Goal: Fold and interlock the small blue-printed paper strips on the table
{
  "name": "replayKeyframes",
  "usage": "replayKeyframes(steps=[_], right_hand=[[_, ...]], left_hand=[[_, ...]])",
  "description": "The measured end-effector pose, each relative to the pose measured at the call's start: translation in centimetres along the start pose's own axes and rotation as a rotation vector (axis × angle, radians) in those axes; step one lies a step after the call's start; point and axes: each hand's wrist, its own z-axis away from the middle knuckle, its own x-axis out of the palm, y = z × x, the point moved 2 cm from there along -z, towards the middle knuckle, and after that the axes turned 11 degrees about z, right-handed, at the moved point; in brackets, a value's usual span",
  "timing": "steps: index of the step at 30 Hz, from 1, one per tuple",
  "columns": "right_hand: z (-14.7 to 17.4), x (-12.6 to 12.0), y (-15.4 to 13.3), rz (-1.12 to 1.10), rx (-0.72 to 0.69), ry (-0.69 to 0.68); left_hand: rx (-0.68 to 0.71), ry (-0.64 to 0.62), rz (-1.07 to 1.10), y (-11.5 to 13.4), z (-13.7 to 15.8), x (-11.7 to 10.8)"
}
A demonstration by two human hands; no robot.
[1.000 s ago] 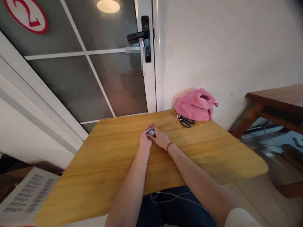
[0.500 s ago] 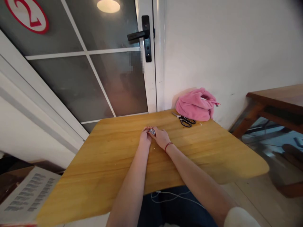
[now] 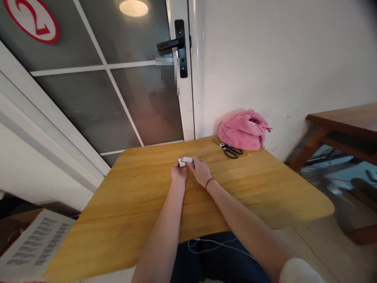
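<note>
Over the middle of the wooden table (image 3: pixel 129 204), my two hands meet around a small white object with blue markings (image 3: pixel 185 160); its kind is too small to make out. My left hand (image 3: pixel 178 173) is closed on its left and lower side, the fingers mostly hidden beneath it. From the right, my right hand (image 3: pixel 202 171) grips its other end, the thumb lying across the near side. A red string bracelet (image 3: pixel 209 183) circles my right wrist.
Black-handled scissors (image 3: pixel 229 150) lie at the far right of the table, beside a pink plush bag (image 3: pixel 243 129). A glazed door with a black handle (image 3: pixel 181 49) borders the far edge. A printed carton (image 3: pixel 38 241) stands at lower left, and another table (image 3: pixel 347 122) is at right.
The object in my hands has turned, so its white, blue-marked face now shows where a greyish striped side showed before. My left hand has shifted slightly left and down.
</note>
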Motion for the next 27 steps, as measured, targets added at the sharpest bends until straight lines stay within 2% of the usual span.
replayKeyframes(steps=[3, 8, 13, 15, 19, 21, 23, 25, 27], right_hand=[[-0.1, 0.3, 0.0, -0.031, -0.018, -0.033], [-0.3, 1.1, 0.5, -0.033, 0.063, -0.053], [-0.1, 1.4, 0.6, -0.2, 0.076, -0.023], [0.0, 1.6, 0.5, -0.332, 0.091, 0.009], [-0.1, 1.8, 0.7, -0.543, 0.219, 0.201], [-0.3, 2.0, 0.8, -0.702, 0.284, 0.221], [-0.5, 2.4, 0.6, -0.942, 0.332, 0.119], [-0.6, 2.8, 0.4, -1.153, 0.393, 0.003], [-0.5, 3.1, 0.2, -1.259, 0.462, -0.055]], left_hand=[[-0.059, -0.054, 0.01, -1.3, 1.1, 0.5], [-0.06, -0.116, 0.043, -2.2, 1.8, 0.9], [-0.058, -0.067, 0.084, -1.6, 1.6, 0.5], [-0.071, -0.052, 0.106, -1.2, 1.5, 0.3], [-0.052, -0.117, 0.034, -1.1, 1.4, 0.5], [-0.005, -0.186, -0.06, -1.4, 1.4, 0.6], [0.097, -0.23, -0.177, -1.7, 1.4, 0.6], [0.263, -0.209, -0.319, -1.5, 1.3, 0.4], [0.433, -0.143, -0.458, -0.9, 1.3, 0.1]])
